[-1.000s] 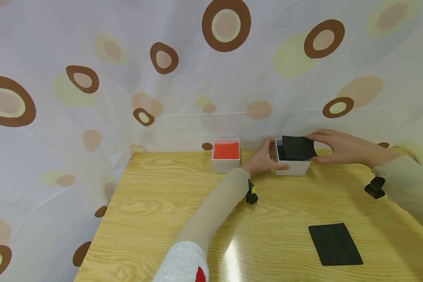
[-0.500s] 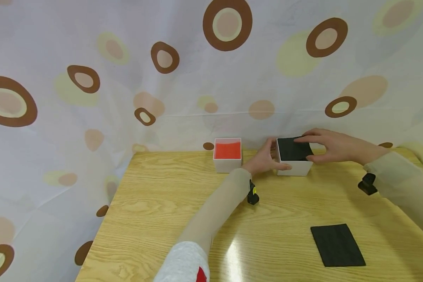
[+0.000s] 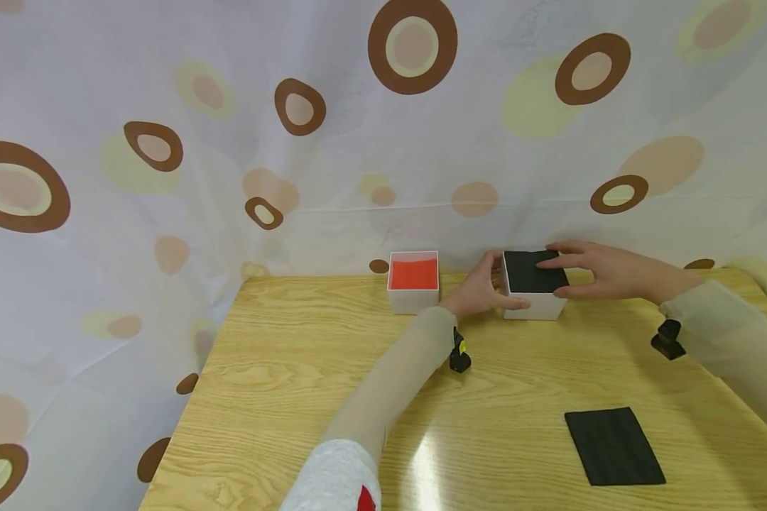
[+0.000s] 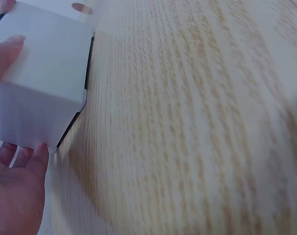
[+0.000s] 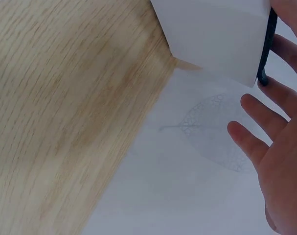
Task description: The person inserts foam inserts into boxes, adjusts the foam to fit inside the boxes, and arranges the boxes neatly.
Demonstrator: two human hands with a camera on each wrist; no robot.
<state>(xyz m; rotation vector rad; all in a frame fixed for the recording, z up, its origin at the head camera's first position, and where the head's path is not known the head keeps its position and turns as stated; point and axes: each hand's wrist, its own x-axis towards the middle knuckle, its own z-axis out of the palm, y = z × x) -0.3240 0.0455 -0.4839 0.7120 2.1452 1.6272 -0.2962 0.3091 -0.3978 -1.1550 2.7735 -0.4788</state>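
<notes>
A white box (image 3: pixel 537 306) stands near the back of the table, a black square cloth (image 3: pixel 527 270) lying across its top. My left hand (image 3: pixel 479 289) holds the box by its left side, thumb along the front and fingers behind. In the left wrist view that thumb (image 4: pixel 6 55) presses one white wall and the fingertips touch another. My right hand (image 3: pixel 613 271) reaches in from the right, its extended fingers resting on the cloth's right part. In the right wrist view the cloth's dark edge (image 5: pixel 268 44) overhangs the box rim, with fingertips against it.
To the left stands a second white box (image 3: pixel 412 301) with a red cloth (image 3: pixel 414 275) inside. Another black square cloth (image 3: pixel 616 447) lies flat at the table's front right. A patterned curtain (image 3: pixel 332 234) hangs just behind the wooden table (image 3: pixel 281 369).
The black cloth, earlier tilted above the box in my right hand, has come down flat onto its top. My right fingers have let go and now rest on it. The left hand stays put.
</notes>
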